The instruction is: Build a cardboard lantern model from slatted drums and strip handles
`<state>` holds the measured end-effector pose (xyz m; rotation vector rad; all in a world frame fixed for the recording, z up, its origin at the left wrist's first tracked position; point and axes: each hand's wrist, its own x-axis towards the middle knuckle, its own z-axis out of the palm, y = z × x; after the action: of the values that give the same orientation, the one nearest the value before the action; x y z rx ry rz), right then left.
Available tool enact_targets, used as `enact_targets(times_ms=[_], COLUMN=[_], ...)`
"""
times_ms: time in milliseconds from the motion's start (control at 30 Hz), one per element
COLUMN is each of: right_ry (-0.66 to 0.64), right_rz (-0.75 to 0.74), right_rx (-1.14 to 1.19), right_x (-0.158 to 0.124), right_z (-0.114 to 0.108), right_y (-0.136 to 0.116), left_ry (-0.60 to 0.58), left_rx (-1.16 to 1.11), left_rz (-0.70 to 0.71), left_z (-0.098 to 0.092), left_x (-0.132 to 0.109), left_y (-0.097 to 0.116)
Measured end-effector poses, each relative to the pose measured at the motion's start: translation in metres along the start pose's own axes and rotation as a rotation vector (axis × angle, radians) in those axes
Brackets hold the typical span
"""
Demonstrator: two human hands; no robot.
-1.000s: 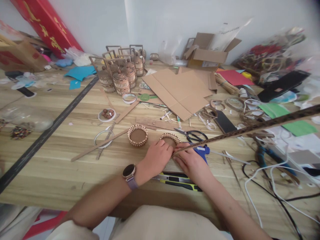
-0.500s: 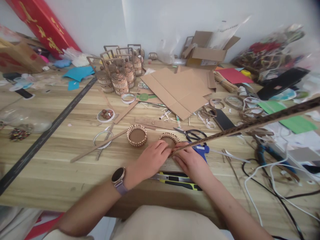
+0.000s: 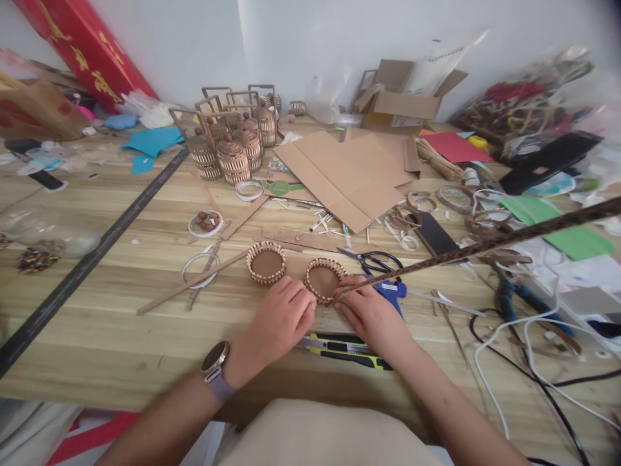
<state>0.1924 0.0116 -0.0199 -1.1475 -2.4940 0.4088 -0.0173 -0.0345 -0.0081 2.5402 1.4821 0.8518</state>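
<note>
A long corrugated cardboard strip [image 3: 456,249] slants up to the right from my right hand [image 3: 373,317], whose fingers are closed on its lower end. That end meets the near side of a small round cardboard tray [image 3: 324,282] with a rim of short pale and brown sticks. My left hand [image 3: 285,314], wearing a watch [image 3: 216,357] at the wrist, is curled just left of this tray. Whether its fingertips hold anything is hidden. A second stick-rimmed round tray [image 3: 266,264] sits to the left, just beyond my left knuckles.
Below my hands lie yellow-and-black utility knives [image 3: 347,349]. Black-handled scissors [image 3: 378,262] and a blue glue gun [image 3: 392,291] are by my right hand. Handled lidded baskets [image 3: 233,158] stand at the back, beside flat cardboard [image 3: 347,171]. White cables [image 3: 490,349] trail at right.
My left hand has moved left and slightly down, away from the strip's end, uncovering more of the right tray. My right hand and the strip have stayed nearly still.
</note>
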Motion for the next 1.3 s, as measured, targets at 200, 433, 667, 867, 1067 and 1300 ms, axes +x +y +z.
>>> enact_targets(times_ms=[200,433,667,867,1067,1300], right_ry=[-0.008,0.007,0.026,-0.012,-0.028,0.035], right_rz=[-0.005,-0.010,-0.045,-0.070,-0.053,-0.026], right_rx=[-0.018,-0.016,-0.004,-0.056,-0.056,-0.016], right_x=[-0.001,-0.003,0.001,0.017,0.019,0.010], right_z=[0.001,0.003,0.007,0.009,0.008,-0.001], right_y=[0.002,0.003,0.005,0.007,0.005,0.001], left_ry=[0.019,-0.048,0.026,-0.033,0.045,0.167], left_rx=[0.013,-0.037,0.333,0.313,0.256,0.237], left_rz=[-0.059,-0.110,-0.278,-0.276,-0.255,-0.168], left_z=[0.002,-0.011,-0.017,-0.016,-0.026,-0.051], left_x=[-0.009,-0.028,-0.020,-0.019,-0.017,0.004], left_y=[-0.003,-0.009,-0.048,-0.062,-0.059,-0.039])
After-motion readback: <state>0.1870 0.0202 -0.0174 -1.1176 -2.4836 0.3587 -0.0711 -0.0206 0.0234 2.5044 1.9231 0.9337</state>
